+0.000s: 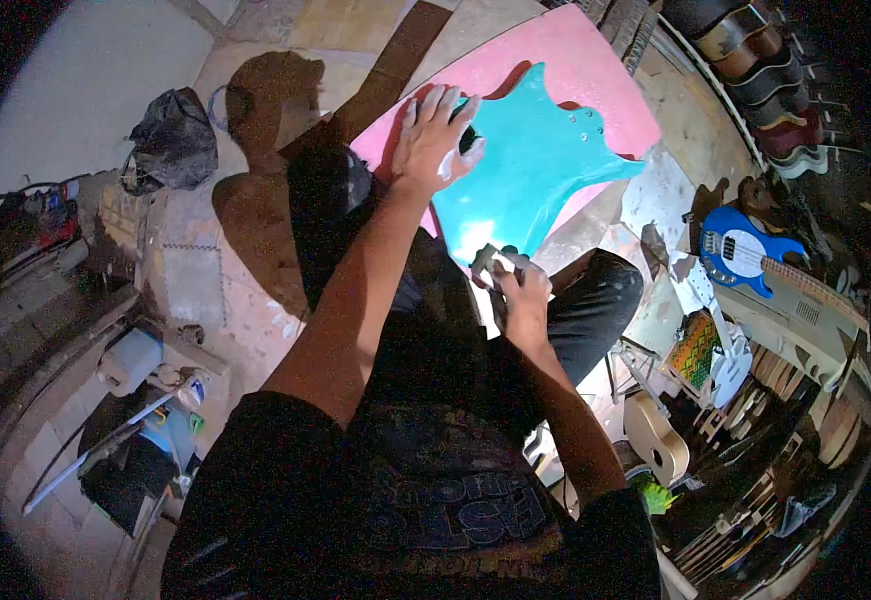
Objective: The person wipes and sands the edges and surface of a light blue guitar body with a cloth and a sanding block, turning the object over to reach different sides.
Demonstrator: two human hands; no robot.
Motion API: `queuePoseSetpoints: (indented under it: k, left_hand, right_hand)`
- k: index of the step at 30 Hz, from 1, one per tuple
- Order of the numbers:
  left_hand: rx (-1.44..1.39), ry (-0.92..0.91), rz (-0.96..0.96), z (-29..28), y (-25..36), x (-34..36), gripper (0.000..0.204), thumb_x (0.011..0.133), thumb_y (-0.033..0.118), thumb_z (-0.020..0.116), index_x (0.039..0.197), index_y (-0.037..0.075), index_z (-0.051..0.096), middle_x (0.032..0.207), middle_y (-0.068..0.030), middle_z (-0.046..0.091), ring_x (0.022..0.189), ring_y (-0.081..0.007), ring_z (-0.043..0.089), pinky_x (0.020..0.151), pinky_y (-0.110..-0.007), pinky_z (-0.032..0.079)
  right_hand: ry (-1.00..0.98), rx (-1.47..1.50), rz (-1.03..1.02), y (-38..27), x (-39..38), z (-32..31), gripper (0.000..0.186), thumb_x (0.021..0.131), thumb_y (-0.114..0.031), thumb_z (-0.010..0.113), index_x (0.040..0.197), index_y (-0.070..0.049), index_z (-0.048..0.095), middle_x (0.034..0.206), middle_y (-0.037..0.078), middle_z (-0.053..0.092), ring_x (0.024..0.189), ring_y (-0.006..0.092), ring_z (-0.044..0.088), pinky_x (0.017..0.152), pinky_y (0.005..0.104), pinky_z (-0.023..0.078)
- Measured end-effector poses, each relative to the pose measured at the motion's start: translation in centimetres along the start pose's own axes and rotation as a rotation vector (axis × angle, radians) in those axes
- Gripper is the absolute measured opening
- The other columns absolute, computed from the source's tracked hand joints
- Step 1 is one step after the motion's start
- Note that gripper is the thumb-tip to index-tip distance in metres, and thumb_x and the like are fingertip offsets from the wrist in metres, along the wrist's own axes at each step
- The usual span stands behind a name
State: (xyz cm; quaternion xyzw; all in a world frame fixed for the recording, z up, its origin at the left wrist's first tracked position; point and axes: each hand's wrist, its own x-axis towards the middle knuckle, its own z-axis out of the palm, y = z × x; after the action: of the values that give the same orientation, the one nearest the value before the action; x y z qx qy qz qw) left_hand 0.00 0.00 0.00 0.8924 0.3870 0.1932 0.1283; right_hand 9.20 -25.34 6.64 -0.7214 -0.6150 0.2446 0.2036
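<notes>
At the far left the floor (76, 60) lies pale and open up to a crumpled black bag (174, 135), with a clutter of containers and tools (146, 400) crowding the lower left edge. The person's shadow falls across the patchwork flooring between the bag and the pink board (596, 70).

The left hand (434, 135) lies flat with fingers spread, pressing on the upper left edge of the turquoise guitar body (536, 165); its grip is released, palm down, grasping nothing. The guitar body rests on the pink board, tilted down toward the person's lap, its horns pointing right and its lower end reaching the right hand. Its surface is glossy and even in colour, with a bright glare near the lower end and a few small holes near the upper right horn.

The right hand (524, 295) is clenched on a small pale piece (496, 262) at the body's lower edge; what that piece is cannot be made out, as fingers and glare hide it. The person's dark trousers (596, 300) hide the board's lower edge.

To the right, room is tight: a blue guitar (741, 255) with a white plate, a pale wooden instrument (656, 440) and a row of dark guitar bodies (766, 80) crowd the bent rim.
</notes>
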Motion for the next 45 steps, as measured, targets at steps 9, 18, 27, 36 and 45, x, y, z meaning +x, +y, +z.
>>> queuePoseSetpoints:
  k: [9, 18, 27, 36, 45]
  left_hand:
    - [0.025, -0.008, 0.016, -0.3, -0.8, 0.0, 0.067, 0.089, 0.044, 0.064, 0.148, 0.018, 0.046, 0.148, -0.0133, 0.045, 0.141, -0.0317, 0.035, 0.115, -0.051, 0.029]
    - [0.031, -0.009, 0.029, -0.4, 0.3, 0.2, 0.066, 0.088, 0.041, 0.065, 0.147, 0.018, 0.047, 0.146, -0.0137, 0.048, 0.14, -0.0326, 0.038, 0.116, -0.049, 0.029]
    - [0.042, -0.018, 0.027, -1.0, 0.6, 0.3, 0.065, 0.087, 0.04, 0.067, 0.145, 0.016, 0.049, 0.144, -0.0141, 0.049, 0.138, -0.033, 0.04, 0.115, -0.049, 0.032]
    - [0.022, -0.043, 0.004, -0.6, 0.3, 0.2, 0.065, 0.088, 0.042, 0.065, 0.146, 0.019, 0.047, 0.148, -0.0116, 0.044, 0.141, -0.032, 0.036, 0.117, -0.052, 0.028]
    - [0.055, -0.063, 0.006, -1.3, 0.7, 0.2, 0.066, 0.09, 0.04, 0.065, 0.148, 0.015, 0.046, 0.149, -0.015, 0.044, 0.14, -0.0351, 0.037, 0.116, -0.05, 0.029]
  right_hand:
    - [-0.055, 0.11, 0.15, -2.4, 2.9, 1.1, 0.039, 0.084, -0.007, 0.062, 0.122, -0.012, 0.063, 0.132, 0.017, 0.055, 0.116, 0.0372, 0.05, 0.096, 0.0471, 0.04]
    - [-0.032, 0.105, 0.055, -2.5, 2.8, 3.7, 0.029, 0.091, -0.012, 0.056, 0.119, -0.007, 0.063, 0.115, 0.02, 0.058, 0.106, 0.0338, 0.054, 0.088, 0.0439, 0.045]
    - [0.115, -0.037, 0.258, 2.5, 0.1, -2.1, 0.038, 0.081, 0.0, 0.068, 0.118, -0.009, 0.063, 0.121, 0.017, 0.057, 0.105, 0.0342, 0.053, 0.084, 0.0454, 0.046]
    - [0.118, -0.011, 0.076, 2.0, 1.2, -1.5, 0.03, 0.091, -0.011, 0.06, 0.12, -0.008, 0.065, 0.118, 0.017, 0.061, 0.098, 0.0317, 0.055, 0.081, 0.0445, 0.045]
    - [-0.012, -0.022, 0.033, 0.3, -0.5, 1.0, 0.036, 0.083, -0.007, 0.066, 0.118, -0.013, 0.064, 0.127, 0.018, 0.056, 0.106, 0.0383, 0.054, 0.085, 0.0511, 0.042]
